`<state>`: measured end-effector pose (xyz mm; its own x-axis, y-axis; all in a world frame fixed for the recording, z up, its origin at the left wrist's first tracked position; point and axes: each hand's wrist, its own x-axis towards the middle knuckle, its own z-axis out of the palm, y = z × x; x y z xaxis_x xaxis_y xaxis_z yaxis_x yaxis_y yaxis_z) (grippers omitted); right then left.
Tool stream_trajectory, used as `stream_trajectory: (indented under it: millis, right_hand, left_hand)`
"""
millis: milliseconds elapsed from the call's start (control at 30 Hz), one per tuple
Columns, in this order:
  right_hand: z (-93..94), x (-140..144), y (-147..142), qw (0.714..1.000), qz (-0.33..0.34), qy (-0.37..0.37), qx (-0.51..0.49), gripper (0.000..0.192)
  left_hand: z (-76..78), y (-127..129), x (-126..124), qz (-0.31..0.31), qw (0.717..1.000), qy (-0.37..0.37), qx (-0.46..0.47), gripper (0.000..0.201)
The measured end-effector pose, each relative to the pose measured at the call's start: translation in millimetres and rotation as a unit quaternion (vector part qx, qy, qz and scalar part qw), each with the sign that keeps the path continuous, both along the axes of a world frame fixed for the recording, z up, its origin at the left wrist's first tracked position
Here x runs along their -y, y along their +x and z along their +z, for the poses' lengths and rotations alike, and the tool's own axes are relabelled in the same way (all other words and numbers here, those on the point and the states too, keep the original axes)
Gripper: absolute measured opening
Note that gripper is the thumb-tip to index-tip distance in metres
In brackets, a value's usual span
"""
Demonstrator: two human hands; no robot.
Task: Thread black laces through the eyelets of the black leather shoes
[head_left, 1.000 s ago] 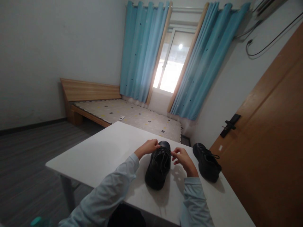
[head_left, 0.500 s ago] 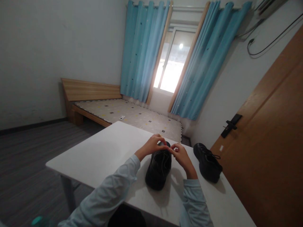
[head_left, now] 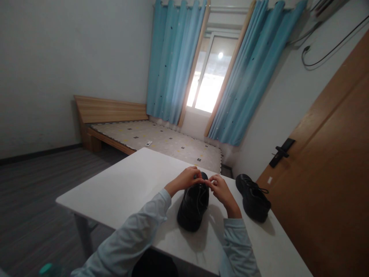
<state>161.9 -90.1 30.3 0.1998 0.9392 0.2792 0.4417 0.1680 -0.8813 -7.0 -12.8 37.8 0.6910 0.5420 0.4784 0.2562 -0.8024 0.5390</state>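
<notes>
A black lace-up shoe (head_left: 190, 213) rests on the white table (head_left: 121, 188), its heel end towards me and its toe pointing away. Over its front, my left hand (head_left: 188, 179) comes in from the left with thumb and fingers pinched on the shoelace. From the right, my right hand (head_left: 221, 188) pinches the lace too, the fingertips of both hands nearly meeting. Part of the dark shoelace (head_left: 202, 195) trails loosely over the shoe's opening. My fingers cover the upper lacing and some of the toe. A matching black shoe (head_left: 254, 200) stands further right, near the table's edge.
Beyond the table is a bed (head_left: 161, 136) with a patterned mattress, and a small white object (head_left: 148, 143) lies on it. A wooden door (head_left: 325, 173) with a black handle (head_left: 281, 153) is close on the right. A green bottle cap (head_left: 46, 269) shows at lower left.
My left hand's raised fingers have come down slightly towards the lacing. My right hand has barely shifted, and both shoes stay in place.
</notes>
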Motion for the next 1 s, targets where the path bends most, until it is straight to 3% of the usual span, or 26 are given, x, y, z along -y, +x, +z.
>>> stream_trajectory:
  millis: [267, 667, 833, 1000]
  right_hand:
    - [4.5, 6.8, 6.9, 0.998, 0.009, -0.063, 0.021, 0.04]
    - [3.8, 12.8, 15.8, 0.994, 0.023, -0.105, 0.003, 0.035]
    - [5.3, 14.6, 12.6, 0.993, 0.056, -0.094, -0.04, 0.035]
    - [9.9, 15.2, 6.0, 0.994, 0.062, -0.073, -0.059, 0.029]
  left_hand:
    - [-1.7, -7.3, -4.7, 0.023, 0.997, -0.074, -0.03, 0.021]
    - [-7.0, -9.9, -15.4, -0.045, 0.985, -0.166, 0.002, 0.026]
    - [-3.0, -8.4, -10.0, -0.048, 0.983, -0.173, -0.03, 0.034]
    - [-3.0, -4.2, -4.4, -0.013, 0.988, -0.15, -0.037, 0.038]
